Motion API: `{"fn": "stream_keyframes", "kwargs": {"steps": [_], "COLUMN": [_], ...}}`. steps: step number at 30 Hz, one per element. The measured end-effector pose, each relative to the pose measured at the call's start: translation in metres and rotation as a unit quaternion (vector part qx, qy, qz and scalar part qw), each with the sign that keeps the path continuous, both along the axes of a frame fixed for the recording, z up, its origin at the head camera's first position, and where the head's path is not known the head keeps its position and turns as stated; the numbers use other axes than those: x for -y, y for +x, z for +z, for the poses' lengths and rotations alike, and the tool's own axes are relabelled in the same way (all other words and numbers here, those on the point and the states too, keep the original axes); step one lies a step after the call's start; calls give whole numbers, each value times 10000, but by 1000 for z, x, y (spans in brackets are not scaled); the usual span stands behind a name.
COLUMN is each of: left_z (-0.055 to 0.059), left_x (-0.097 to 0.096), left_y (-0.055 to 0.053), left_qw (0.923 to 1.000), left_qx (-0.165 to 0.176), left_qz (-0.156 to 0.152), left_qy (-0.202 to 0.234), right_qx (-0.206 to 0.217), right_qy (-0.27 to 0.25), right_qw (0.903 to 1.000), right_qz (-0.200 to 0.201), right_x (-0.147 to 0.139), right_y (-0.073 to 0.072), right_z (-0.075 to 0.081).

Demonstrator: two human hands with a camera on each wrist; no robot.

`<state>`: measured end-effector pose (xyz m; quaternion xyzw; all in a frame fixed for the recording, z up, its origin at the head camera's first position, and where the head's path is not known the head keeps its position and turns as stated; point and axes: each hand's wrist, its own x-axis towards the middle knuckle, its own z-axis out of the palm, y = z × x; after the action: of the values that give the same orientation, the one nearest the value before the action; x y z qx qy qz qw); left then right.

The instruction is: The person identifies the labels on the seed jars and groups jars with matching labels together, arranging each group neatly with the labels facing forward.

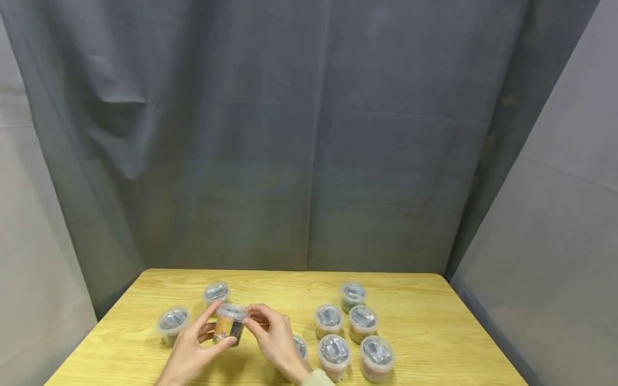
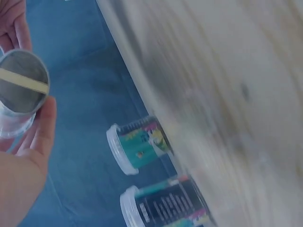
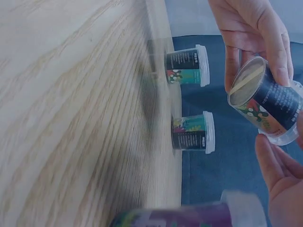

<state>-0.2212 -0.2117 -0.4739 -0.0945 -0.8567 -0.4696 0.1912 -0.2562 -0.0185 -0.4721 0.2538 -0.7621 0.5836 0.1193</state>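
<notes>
Above the table, a small clear plastic tub (image 1: 225,328) with an orange and dark label and a clear lid is held between both hands. My left hand (image 1: 193,346) grips its left side, thumb across the front. My right hand (image 1: 277,335) has thumb and fingers at the right of its rim. In the right wrist view the tub (image 3: 265,104) is tilted, its base with a pale strip showing; the left hand (image 3: 258,33) is above and the right hand (image 3: 284,182) at the lid end. The left wrist view shows the tub (image 2: 23,82) in the left hand (image 2: 28,165).
Two similar tubs stand at the left, one nearer (image 1: 173,324) and one farther back (image 1: 215,292). Several more stand right of my hands, including a front one (image 1: 376,358) and a back one (image 1: 353,295). A grey curtain (image 1: 309,134) hangs behind the wooden table (image 1: 434,332).
</notes>
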Motion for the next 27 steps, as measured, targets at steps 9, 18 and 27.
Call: {"fn": "stream_keyframes", "kwargs": {"steps": [9,18,27], "left_z": [-3,-3,1], "left_x": [-24,-46,-51], "left_y": [-4,-13,-11], "left_qw": [9990,9954,9973], "left_qx": [-366,-942,-104], "left_qz": [236,143,-475], "left_qy": [-52,-92,548], "right_qx": [966,1228,1245], "right_qy": [-313,-727,-727], "right_qw": [9948,9895,9894], "right_qz": [95,-221,-177], "right_x": [-14,-23,-40], "right_y": [0,-3,-6], "right_z": [4,6,12]}}
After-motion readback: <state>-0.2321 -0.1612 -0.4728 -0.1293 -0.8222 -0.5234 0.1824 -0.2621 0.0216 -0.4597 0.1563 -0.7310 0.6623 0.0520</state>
